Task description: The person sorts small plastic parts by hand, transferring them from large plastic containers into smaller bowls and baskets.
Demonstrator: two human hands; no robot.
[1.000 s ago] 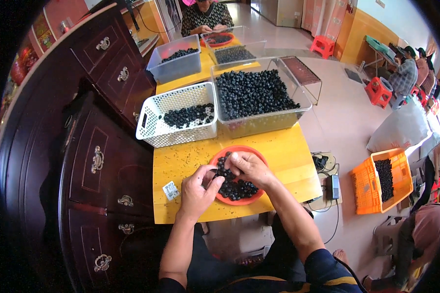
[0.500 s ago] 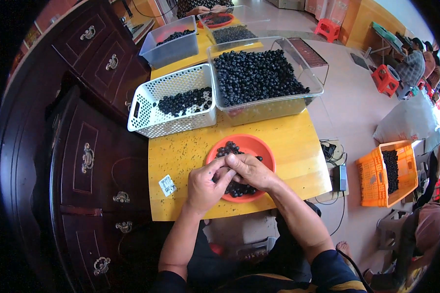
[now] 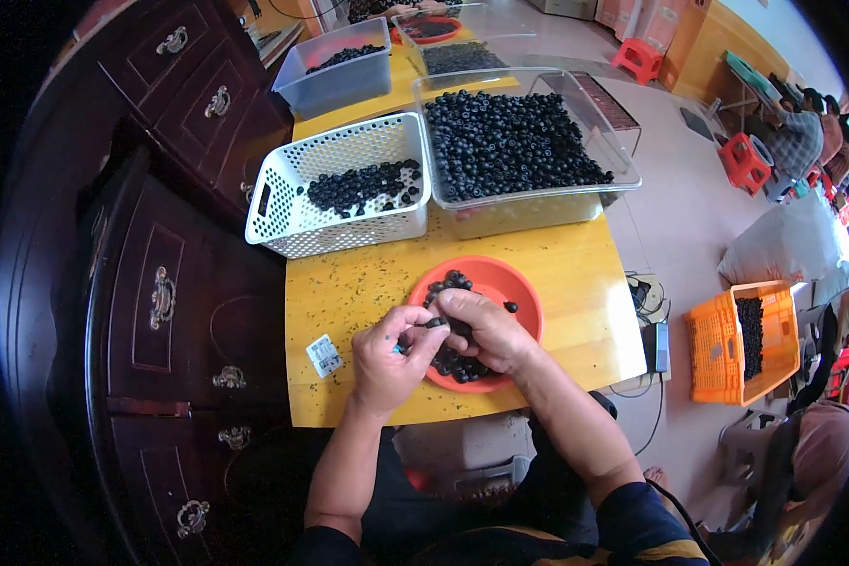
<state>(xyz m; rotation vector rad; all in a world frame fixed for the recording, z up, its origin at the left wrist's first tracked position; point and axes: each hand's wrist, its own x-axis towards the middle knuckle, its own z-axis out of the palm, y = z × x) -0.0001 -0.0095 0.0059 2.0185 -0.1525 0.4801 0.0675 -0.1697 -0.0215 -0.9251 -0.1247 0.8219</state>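
An orange-red plate (image 3: 524, 283) lies near the table's front edge, with dark round berries like blueberries (image 3: 457, 366) in it. Over its left side, my left hand (image 3: 384, 363) pinches one dark berry (image 3: 436, 323) between thumb and fingertips. A small turquoise patch shows between its fingers. My right hand (image 3: 486, 330) is curled beside it, its fingers closed around a few dark berries partly hidden in the palm. Behind the plate stand a white perforated basket (image 3: 349, 241), with berries scattered on its floor, and a clear plastic tub (image 3: 528, 219) heaped with them.
Dark specks and a small printed packet (image 3: 324, 357) lie on the yellow table (image 3: 575, 330). Dark wooden drawers (image 3: 160, 302) border its left side. Beyond are a bluish bin (image 3: 335, 90) and another person's hands. An orange crate (image 3: 740, 340) stands on the floor at right.
My hands have come slightly apart from being pressed together, and a dark berry now shows in the left fingertips. The view has shifted slightly.
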